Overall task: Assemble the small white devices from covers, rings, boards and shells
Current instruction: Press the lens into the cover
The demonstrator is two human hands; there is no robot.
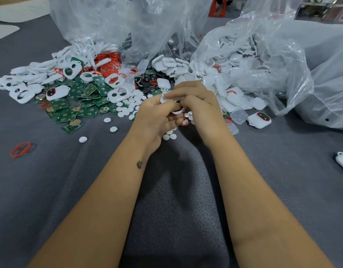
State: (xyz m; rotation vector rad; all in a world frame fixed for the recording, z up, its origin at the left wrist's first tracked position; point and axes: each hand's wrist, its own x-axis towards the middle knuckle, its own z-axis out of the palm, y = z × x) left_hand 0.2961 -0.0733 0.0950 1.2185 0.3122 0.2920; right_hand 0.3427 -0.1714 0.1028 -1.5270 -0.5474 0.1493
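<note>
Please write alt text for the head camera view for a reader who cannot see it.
Two bare hands, left hand and right hand, together grip a small white plastic device above a grey textured table. Behind lie green square circuit boards, white round caps, red rings and clear plastic bags of white shells.

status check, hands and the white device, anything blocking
Left hand and right hand both gripping one small white plastic device above the grey table. Part-assembled, red ring showing. Nothing in the way.

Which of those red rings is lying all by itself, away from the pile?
The red ring on the grey cloth at far left, nearer the person than the green boards. The other red rings are heaped among white parts further back.
</note>
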